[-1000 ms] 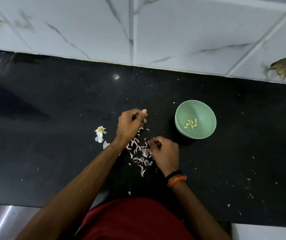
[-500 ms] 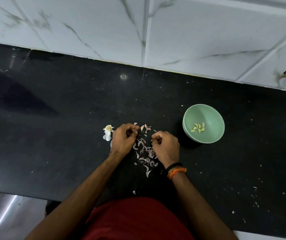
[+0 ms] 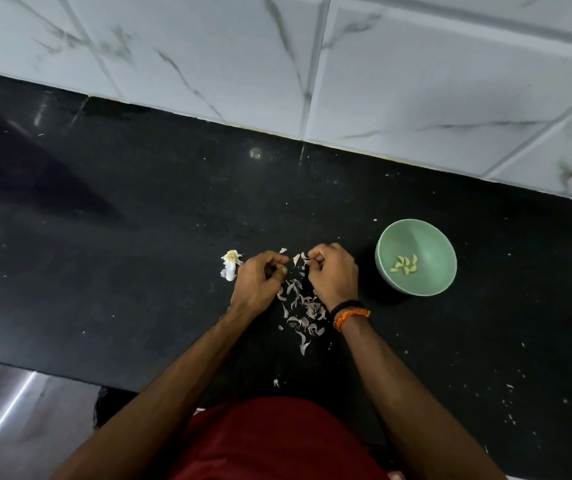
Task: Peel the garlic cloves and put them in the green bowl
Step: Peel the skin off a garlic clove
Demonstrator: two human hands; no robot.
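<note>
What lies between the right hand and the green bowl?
Only bare black countertop in the head view; the right hand and green bowl stand apart.

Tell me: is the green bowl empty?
No, several peeled garlic cloves lie at the bottom of the green bowl.

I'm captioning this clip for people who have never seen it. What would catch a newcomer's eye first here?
Probably the green bowl on the black counter, right of the hands, with a few peeled garlic cloves in it. Next, the left hand and right hand, fingers curled close together above a scatter of pale garlic skins. What they pinch is too small to tell.
</note>
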